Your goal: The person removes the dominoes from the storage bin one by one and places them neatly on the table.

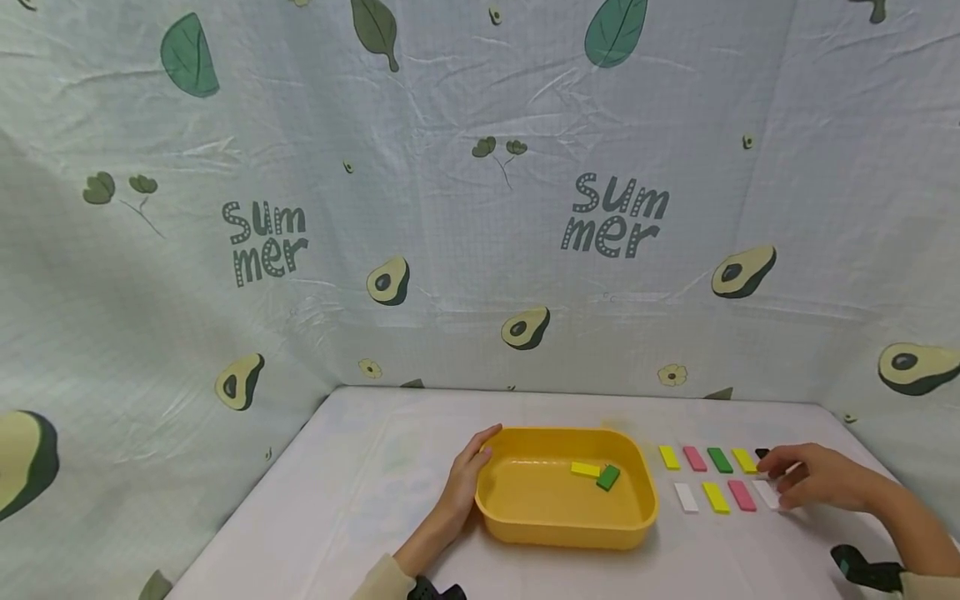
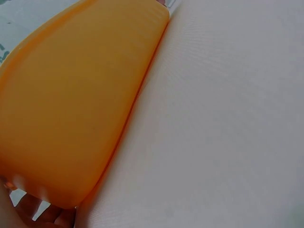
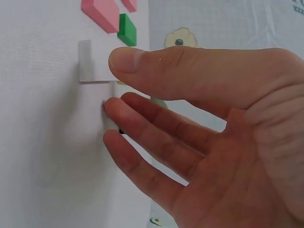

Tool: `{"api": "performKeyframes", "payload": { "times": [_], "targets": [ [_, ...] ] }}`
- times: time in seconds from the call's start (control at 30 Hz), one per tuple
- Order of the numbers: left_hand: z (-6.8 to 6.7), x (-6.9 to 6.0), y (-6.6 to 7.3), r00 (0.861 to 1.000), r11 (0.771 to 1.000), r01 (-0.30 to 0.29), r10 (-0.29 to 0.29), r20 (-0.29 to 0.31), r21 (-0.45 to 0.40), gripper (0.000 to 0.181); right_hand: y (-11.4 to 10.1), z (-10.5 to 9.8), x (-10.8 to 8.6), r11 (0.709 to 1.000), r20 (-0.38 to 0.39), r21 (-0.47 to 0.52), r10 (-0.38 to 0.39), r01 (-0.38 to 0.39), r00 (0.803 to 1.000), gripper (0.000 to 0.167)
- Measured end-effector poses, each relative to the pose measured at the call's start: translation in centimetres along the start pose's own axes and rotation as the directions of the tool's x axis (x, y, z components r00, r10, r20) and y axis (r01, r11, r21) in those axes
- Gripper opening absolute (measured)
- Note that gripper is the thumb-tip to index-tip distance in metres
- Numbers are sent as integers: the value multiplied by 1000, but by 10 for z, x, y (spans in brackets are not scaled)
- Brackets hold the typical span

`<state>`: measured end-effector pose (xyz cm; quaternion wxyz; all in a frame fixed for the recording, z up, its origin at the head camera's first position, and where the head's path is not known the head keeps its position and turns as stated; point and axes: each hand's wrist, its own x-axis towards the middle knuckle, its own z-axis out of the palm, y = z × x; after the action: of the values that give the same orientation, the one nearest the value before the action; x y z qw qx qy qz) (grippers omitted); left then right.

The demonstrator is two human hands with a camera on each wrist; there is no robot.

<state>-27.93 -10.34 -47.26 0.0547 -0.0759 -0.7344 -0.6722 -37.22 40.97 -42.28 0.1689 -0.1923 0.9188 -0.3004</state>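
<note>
My left hand (image 1: 459, 487) grips the left side of a yellow plastic tub (image 1: 562, 534), its thumb by the rim. In the left wrist view, fingers (image 2: 53, 216) wrap the tub's corner low on the left. Inside the tub lie a yellow block (image 1: 585, 469) and a green block (image 1: 608, 477). At the right end of the near row, my right hand (image 1: 828, 477) pinches a white block (image 1: 767, 495). Its thumb (image 3: 127, 60) covers part of that block in the right wrist view, the other fingers spread; the index finger's contact is hidden there.
Small flat blocks lie in two rows right of the tub, including a pink block (image 1: 742, 496) beside the white one. A black block (image 1: 762, 452), partly behind my right fingers, ends the far row. A printed sheet (image 1: 465, 250) hangs behind the white table (image 1: 300, 517).
</note>
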Motion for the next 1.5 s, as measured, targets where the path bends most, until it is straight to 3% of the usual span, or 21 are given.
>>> {"api": "performKeyframes", "payload": {
  "times": [0.3, 0.47, 0.67, 0.87, 1.17, 1.27, 1.5],
  "targets": [
    [-1, 1, 2, 1000, 1000, -4, 4, 0, 4, 48, -23, -9, 0, 993, -82, -114, -23, 14, 996, 37],
    [0, 1, 0, 1000, 1000, -1, 1, 2, 4, 48, -54, -5, 2, 979, -141, -181, -121, 94, 983, 32],
    [1, 2, 0, 1000, 1000, 0, 0, -4, -5, 48, -106, 9, 10, 955, -180, -187, -262, 229, 948, 25],
    [2, 3, 1, 1000, 1000, 4, -4, -2, -11, 49, -146, 27, 27, 926, -152, -139, -369, 350, 917, 25],
    [3, 3, 1, 1000, 1000, -2, 2, -7, 0, 49, -183, 54, 58, 879, -69, -77, -475, 470, 877, 19],
    [2, 3, 1, 1000, 1000, -4, 4, -8, 8, 49, -191, 64, 67, 877, -44, -63, -478, 475, 877, 20],
    [3, 0, 0, 1000, 1000, 2, -2, -9, 8, 49, -200, 91, 80, 918, -2, -68, -392, 391, 920, 28]
  ]
}}
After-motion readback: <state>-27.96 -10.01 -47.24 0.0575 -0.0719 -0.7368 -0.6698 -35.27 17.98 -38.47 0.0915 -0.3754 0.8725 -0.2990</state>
